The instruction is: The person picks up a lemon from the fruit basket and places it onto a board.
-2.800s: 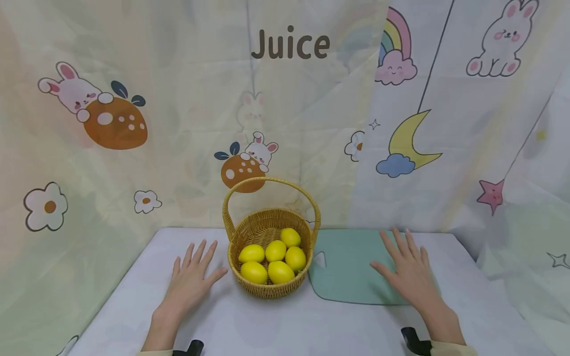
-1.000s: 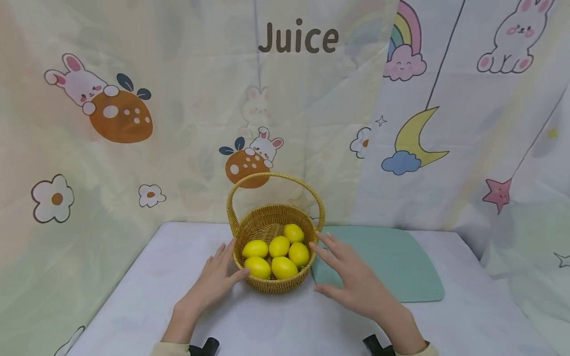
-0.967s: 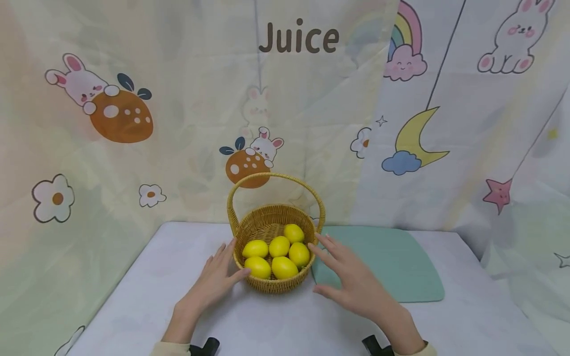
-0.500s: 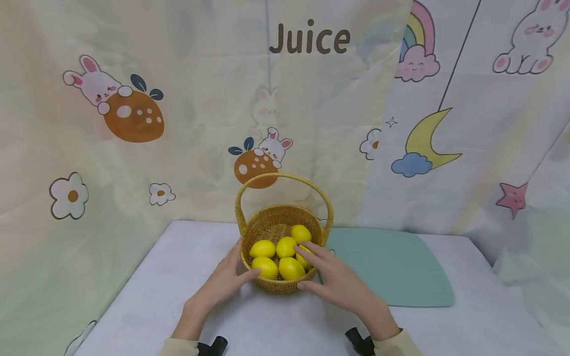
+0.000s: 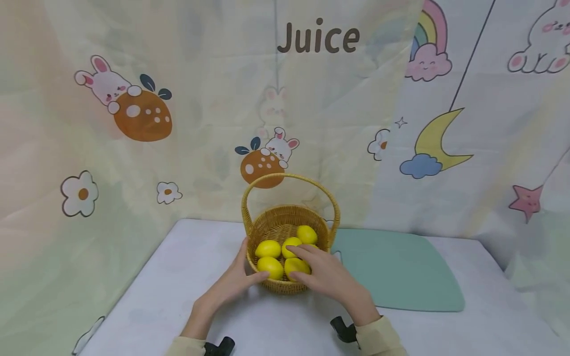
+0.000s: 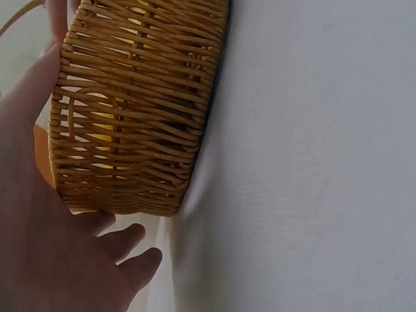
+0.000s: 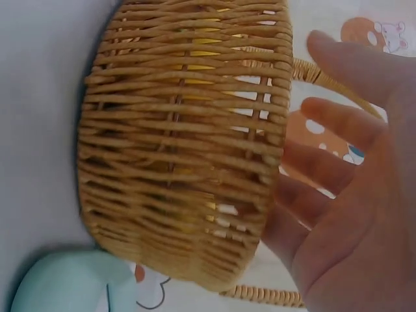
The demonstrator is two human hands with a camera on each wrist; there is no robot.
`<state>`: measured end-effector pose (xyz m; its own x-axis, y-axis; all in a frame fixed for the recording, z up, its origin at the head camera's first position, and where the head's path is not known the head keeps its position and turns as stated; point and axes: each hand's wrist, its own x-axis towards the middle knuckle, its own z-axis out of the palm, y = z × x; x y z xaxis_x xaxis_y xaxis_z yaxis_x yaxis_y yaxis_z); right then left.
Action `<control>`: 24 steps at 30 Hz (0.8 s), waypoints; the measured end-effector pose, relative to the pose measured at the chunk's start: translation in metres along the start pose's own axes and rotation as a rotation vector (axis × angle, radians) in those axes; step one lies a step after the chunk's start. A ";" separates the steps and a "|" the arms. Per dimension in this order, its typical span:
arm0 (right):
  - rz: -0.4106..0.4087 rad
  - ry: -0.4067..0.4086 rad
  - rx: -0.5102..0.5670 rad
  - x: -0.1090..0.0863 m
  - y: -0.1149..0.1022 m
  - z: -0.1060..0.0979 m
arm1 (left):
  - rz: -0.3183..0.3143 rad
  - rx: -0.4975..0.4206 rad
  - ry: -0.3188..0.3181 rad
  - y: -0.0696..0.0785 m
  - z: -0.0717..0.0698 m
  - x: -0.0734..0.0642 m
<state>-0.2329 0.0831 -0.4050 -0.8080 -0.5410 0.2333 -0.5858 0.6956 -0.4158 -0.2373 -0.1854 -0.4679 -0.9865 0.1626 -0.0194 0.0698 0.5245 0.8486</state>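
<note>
A woven wicker basket (image 5: 285,287) with a tall arched handle (image 5: 289,175) stands upright on the white table, with several yellow lemons (image 5: 269,267) inside. My left hand (image 5: 236,274) holds the basket at its left front: the thumb lies over the front rim and the fingers run along the outer wall. In the left wrist view some fingers (image 6: 122,242) reach past the basket's side. My right hand (image 5: 327,272) hovers over the right part of the basket, fingers spread and lightly bent above the lemons. The right wrist view shows its fingers (image 7: 318,162) passing behind the rim, thumb apart.
A mint-green cutting board (image 5: 405,272) lies flat to the right of the basket, its left end close by it. Behind the white table (image 5: 187,257) hangs a printed cloth (image 5: 213,99) with rabbits, flowers and the word "Juice".
Both hands have moved inward, from beside the basket and over the cutting board to the basket itself. The right hand has come over the lemons. The head view has turned slightly left.
</note>
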 end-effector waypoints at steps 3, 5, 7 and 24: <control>-0.001 -0.004 -0.025 0.006 0.000 0.004 | -0.001 -0.013 0.002 0.001 0.001 0.001; -0.002 -0.008 -0.047 0.010 0.000 0.006 | -0.001 -0.023 0.005 0.001 0.002 0.001; 0.000 -0.016 -0.074 0.014 0.001 0.009 | -0.007 -0.034 0.007 0.001 0.002 0.002; 0.060 -0.192 -0.011 0.037 -0.001 0.014 | 0.006 -0.128 0.019 0.003 0.005 -0.001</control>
<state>-0.2609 0.0559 -0.4089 -0.8154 -0.5778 0.0354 -0.5381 0.7340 -0.4143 -0.2358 -0.1797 -0.4676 -0.9889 0.1488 -0.0050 0.0575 0.4126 0.9091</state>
